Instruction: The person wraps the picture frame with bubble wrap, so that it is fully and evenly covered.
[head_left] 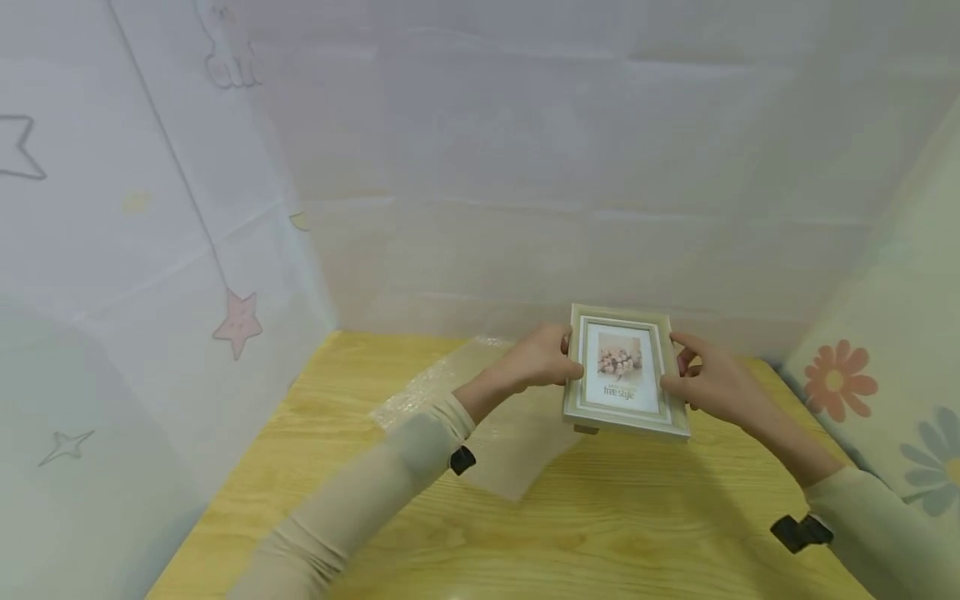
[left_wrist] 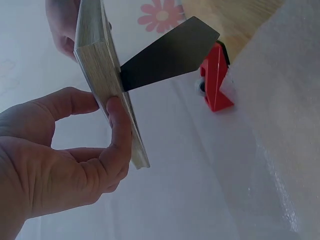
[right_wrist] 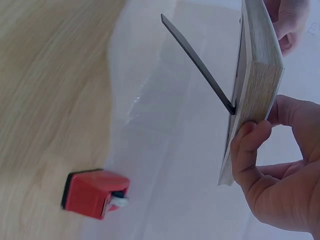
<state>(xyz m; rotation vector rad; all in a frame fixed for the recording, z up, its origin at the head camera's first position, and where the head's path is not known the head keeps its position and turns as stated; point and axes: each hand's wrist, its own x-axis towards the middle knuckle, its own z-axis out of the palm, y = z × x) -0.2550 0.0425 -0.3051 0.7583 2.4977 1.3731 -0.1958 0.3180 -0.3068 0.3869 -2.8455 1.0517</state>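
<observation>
- I hold the picture frame (head_left: 621, 360) right of centre in the head view, printed front facing me.
- My left fingers (left_wrist: 121, 130) and right fingers (right_wrist: 242, 155) grip opposite side edges, likely to keep it steady and its front unsmudged.
- Its stand (left_wrist: 170, 55) juts from the back, clear of my grip.
- Clear wrap (head_left: 510, 458) lies mid-frame on the bench (head_left: 652, 517).

On my feed, I'm seeing a wood-grained frame (right_wrist: 257, 90), matt dark stand (left_wrist: 170, 56), glossy plastic wrap (head_left: 517, 454) and wood-grained tabletop (head_left: 637, 508).
</observation>
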